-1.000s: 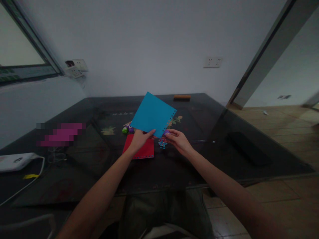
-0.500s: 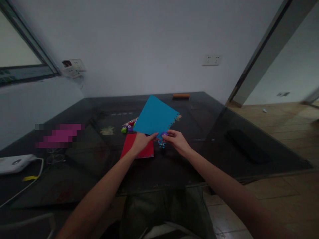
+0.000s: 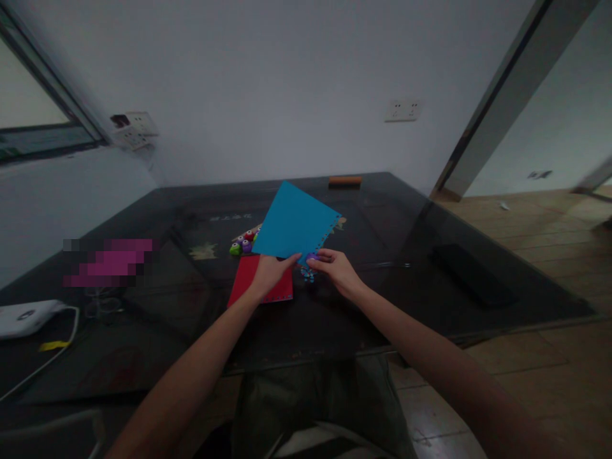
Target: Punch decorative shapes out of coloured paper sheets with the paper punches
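My left hand (image 3: 276, 271) is closed on a blue sheet of paper (image 3: 294, 220), thumb on top, holding it tilted above the table. Small notches or holes run along the sheet's right edge. At its lower corner my right hand (image 3: 340, 271) pinches a small purple craft punch (image 3: 313, 257), which is against that edge. Little blue paper bits (image 3: 307, 275) lie on the table just below the punch. Partly under my left hand lies a red sheet (image 3: 246, 277) with holes along its near edge. Several coloured punches with eye-like tops (image 3: 247, 246) stand behind, partly hidden by the blue sheet.
The dark table (image 3: 382, 306) meets the wall at the back. An orange-brown bar (image 3: 345, 182) lies at its far edge, a black case (image 3: 471, 274) at right. On the left are a white device (image 3: 29, 317) with a cable and a blurred pink item (image 3: 115, 261).
The camera view has shifted slightly. Both hands keep the same hold on the blue sheet and the purple punch, with hardly any visible movement.
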Tool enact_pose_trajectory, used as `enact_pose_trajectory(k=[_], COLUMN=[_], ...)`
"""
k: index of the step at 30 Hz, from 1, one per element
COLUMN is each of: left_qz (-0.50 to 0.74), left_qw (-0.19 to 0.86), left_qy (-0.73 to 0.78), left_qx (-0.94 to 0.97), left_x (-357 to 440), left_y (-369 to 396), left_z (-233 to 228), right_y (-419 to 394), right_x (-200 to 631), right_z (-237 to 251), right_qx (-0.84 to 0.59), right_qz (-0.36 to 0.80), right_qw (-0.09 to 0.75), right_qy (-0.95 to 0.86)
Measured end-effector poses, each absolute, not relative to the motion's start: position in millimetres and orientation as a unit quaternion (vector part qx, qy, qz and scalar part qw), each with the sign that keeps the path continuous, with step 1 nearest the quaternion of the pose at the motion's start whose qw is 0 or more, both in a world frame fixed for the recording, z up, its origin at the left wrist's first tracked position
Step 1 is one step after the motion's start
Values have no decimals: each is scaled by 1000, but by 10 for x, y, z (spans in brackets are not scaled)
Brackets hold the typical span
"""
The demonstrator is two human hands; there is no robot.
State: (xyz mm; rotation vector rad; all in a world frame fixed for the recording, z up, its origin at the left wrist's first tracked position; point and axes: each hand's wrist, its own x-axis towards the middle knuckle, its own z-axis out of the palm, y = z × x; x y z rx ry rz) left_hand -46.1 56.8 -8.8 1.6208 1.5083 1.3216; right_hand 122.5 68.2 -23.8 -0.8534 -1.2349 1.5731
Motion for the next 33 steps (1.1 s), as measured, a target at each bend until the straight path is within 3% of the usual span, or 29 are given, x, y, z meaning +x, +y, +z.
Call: enact_pose_trajectory(k=[33], left_qz=[436], left_qw=[254], left_qy=[590], left_qx=[631], left_x=[-441], left_y=[547], left_z=[-124], right_y=[687], right_x=[1222], right_z=[-247], right_qx=[-355], right_qz=[632], right_qw=[462], right_qy=[-512])
